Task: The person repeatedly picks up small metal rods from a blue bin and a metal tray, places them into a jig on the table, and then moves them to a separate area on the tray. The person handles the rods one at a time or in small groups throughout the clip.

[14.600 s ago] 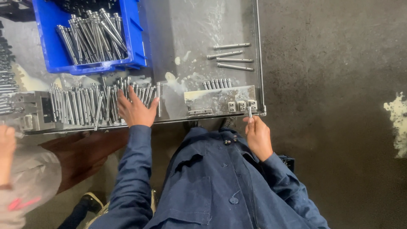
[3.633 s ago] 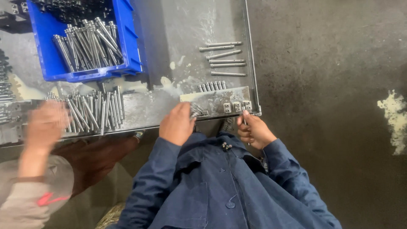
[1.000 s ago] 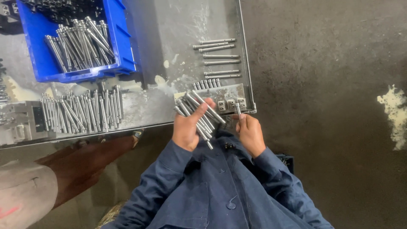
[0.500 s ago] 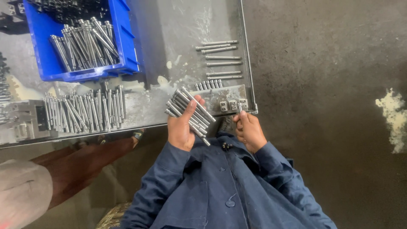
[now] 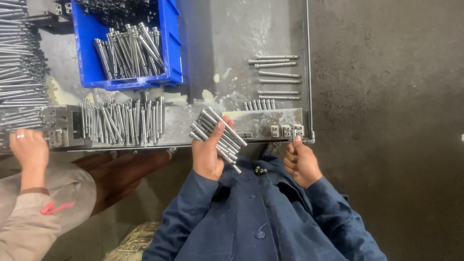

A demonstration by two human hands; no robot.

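Now mid-loading: left hand (image 5: 209, 154) clasping bundle of steel pins (image 5: 217, 137) at near table edge; right hand (image 5: 301, 163) pinching single pin (image 5: 294, 138) at slotted fixture block (image 5: 270, 123). Next, probably seating it upright.

Blue bin (image 5: 171, 53) of metal rods; dark, perhaps concrete, floor (image 5: 386, 96).

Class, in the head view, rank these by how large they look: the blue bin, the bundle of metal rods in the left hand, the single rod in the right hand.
1. Blue bin
2. Bundle of metal rods in the left hand
3. Single rod in the right hand, mostly hidden by the fingers, so partly unsure
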